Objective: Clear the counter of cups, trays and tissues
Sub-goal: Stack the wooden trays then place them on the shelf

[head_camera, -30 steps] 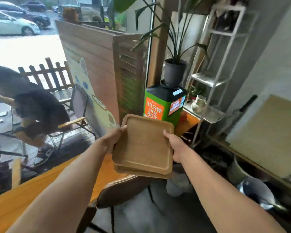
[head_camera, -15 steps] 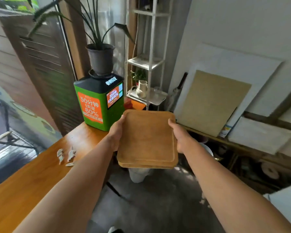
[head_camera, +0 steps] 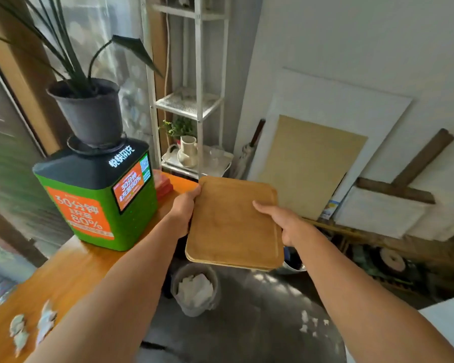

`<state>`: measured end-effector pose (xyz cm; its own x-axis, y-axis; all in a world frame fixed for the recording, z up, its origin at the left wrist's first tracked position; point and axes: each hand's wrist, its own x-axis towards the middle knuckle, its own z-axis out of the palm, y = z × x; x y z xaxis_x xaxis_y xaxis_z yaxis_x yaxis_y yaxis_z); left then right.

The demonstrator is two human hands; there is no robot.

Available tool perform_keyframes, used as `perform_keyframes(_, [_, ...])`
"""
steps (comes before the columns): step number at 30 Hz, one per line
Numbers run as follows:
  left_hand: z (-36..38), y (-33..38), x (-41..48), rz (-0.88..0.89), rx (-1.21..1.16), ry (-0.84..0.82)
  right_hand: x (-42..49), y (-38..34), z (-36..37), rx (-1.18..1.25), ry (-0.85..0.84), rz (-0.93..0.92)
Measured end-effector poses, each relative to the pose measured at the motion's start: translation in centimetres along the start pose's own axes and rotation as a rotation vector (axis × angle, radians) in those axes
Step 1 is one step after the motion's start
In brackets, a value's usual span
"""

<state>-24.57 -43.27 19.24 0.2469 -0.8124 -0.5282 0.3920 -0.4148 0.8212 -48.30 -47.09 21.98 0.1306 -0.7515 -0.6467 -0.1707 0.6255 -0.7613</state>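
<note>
I hold a stack of two flat brown wooden trays (head_camera: 231,226), rectangular with rounded corners and a shallow raised rim. The paler edge of the lower one shows along the near side. My left hand (head_camera: 182,213) clasps the left rim, thumb up at the far corner. My right hand (head_camera: 286,224) clamps the right rim with the thumb laid flat on the smooth top face. The fingers of both hands curl underneath, out of sight. The trays hang level in the air just off the end of the glossy orange wooden counter (head_camera: 76,271), above the grey floor.

Crumpled white tissues (head_camera: 32,328) lie on the counter near my left forearm. Farther along stands a boxy green charging station with a black top (head_camera: 97,200), carrying a dark grey plastic plant pot (head_camera: 89,111). On the floor, a round grey bin (head_camera: 194,292) holds wadded white paper.
</note>
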Motion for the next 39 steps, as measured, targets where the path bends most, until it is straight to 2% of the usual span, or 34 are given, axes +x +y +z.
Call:
perform_keyframes(5, [1.3,3.0,4.1,-0.087,0.203,-0.112,5.0,-3.8,0.4,0.007,0.072,-0.070])
perform_keyframes(9, [2.4,4.9,8.4,-0.101,0.265,-0.057,9.0,-7.0,1.0,0.000,0.100,-0.096])
perform_keyframes(14, [4.3,7.8,14.1,0.060,0.451,0.114,14.1,-12.2,0.5,-0.059,0.025,-0.140])
perform_keyframes(18, [6.8,11.5,19.3,0.181,0.415,0.200,19.1,-16.0,-0.4,-0.055,-0.086,-0.095])
perform_keyframes(23, [12.4,15.9,25.5,0.226,0.474,0.283,26.7,-22.2,-2.7,-0.176,0.038,-0.191])
perform_keyframes(31, [20.1,21.6,33.3,0.113,0.488,0.360,37.1,-31.5,-7.8,-0.272,0.051,-0.276])
perform_keyframes(39, [20.5,23.0,37.1,0.039,0.354,0.383,42.7,-35.9,-7.1,-0.372,-0.035,-0.206])
